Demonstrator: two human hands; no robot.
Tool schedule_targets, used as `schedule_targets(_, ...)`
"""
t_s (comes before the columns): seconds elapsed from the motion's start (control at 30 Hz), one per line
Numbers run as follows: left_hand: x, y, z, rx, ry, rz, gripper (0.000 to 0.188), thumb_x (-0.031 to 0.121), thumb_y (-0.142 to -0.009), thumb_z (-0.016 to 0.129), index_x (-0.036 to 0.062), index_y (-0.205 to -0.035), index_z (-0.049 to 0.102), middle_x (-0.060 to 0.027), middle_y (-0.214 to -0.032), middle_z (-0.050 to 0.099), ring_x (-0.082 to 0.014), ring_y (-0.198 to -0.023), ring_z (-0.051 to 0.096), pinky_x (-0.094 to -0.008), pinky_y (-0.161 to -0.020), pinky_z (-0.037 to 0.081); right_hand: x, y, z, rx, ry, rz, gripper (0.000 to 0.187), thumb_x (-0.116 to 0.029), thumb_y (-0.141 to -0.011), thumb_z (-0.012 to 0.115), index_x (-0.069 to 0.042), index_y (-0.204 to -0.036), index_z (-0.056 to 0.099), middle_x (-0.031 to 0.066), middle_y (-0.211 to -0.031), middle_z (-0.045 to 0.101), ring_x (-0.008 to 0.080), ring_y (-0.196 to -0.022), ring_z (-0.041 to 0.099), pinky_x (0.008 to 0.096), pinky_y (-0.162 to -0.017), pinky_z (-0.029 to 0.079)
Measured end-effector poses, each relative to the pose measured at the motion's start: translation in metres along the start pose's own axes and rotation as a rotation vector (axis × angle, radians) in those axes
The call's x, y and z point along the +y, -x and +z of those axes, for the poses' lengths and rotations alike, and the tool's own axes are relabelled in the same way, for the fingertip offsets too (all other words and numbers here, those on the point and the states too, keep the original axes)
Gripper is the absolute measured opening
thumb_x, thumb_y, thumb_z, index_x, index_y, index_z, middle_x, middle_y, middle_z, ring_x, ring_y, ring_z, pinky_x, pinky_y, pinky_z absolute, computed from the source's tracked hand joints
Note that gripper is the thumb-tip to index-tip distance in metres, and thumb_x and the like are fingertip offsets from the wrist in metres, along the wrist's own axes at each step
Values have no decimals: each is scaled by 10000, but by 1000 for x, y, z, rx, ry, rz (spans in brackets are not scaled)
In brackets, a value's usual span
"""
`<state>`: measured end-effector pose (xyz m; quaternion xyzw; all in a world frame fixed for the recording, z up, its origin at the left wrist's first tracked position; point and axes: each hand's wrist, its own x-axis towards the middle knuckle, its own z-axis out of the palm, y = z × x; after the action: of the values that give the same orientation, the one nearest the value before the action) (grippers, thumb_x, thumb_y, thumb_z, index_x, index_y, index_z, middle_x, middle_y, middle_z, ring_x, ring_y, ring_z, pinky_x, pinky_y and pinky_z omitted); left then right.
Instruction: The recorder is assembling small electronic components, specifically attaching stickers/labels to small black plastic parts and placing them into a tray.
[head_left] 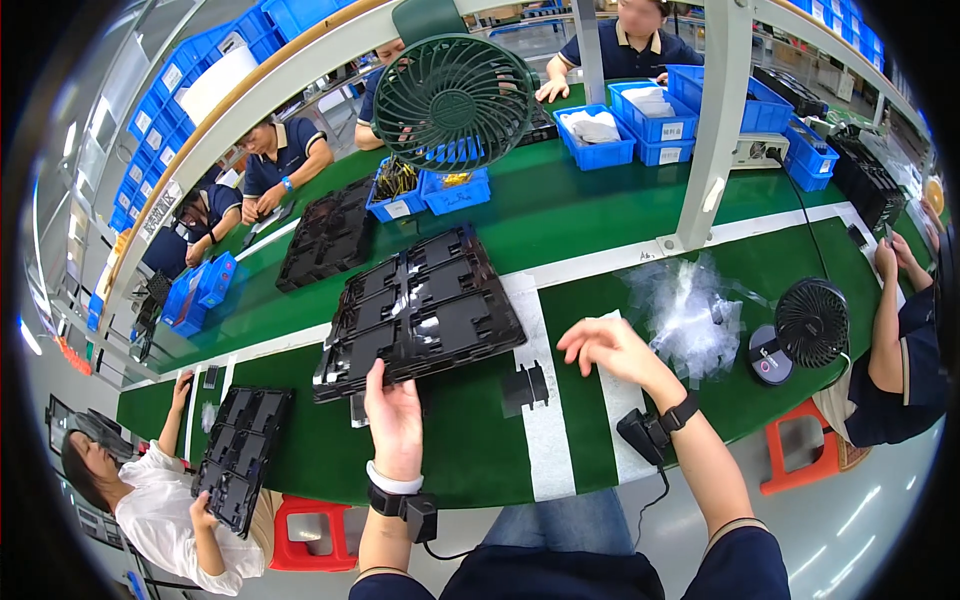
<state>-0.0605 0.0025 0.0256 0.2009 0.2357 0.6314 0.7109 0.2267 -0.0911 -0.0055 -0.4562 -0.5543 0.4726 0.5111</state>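
Note:
My left hand (395, 425) grips the near edge of a black plastic tray (462, 357), thumb on top and fingers underneath. Flat black parts (372, 311) sit in the tray's several compartments, and the tray tilts above the green table. My right hand (612, 350) hovers to the right of the tray, fingers apart and slightly bent, with nothing in it. Between my hands, a small black flat piece (526, 387) lies over a white strip on the table. Another dark piece, mostly hidden, shows under the tray beside my left hand.
Crumpled clear plastic film (690, 318) lies right of my right hand, beside a small black fan (811, 322). A green fan (455, 102) hangs from the frame ahead. Another black tray stack (325, 235) and blue bins (596, 138) stand farther back. Co-workers sit around the table; one at left holds a tray (240, 455).

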Motion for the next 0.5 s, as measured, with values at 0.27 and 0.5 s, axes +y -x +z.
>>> schedule_targets(0.27, -34, 41, 28, -275, -263, -347, 211, 138, -894, 497, -1, -1051, 525, -113, -1173, 523, -241, -1149, 464, -378, -1006, 374, 0, 3, 18, -492, -318, 136, 620, -5, -777, 523, -39, -1358, 310, 149, -1171, 519, 146, -742, 601, 265, -716, 486)
schedule_targets(0.5, -45, 51, 38, -504, -735, -516, 474, 173, -895, 489, 2, -1315, 350, -105, -1364, 370, -212, -1198, 438, -340, -926, 404, 5, 1, 29, -249, -623, 46, 657, -17, -808, 561, -62, -1378, 237, 153, -1292, 406, 203, -1023, 537, 317, -847, 475)
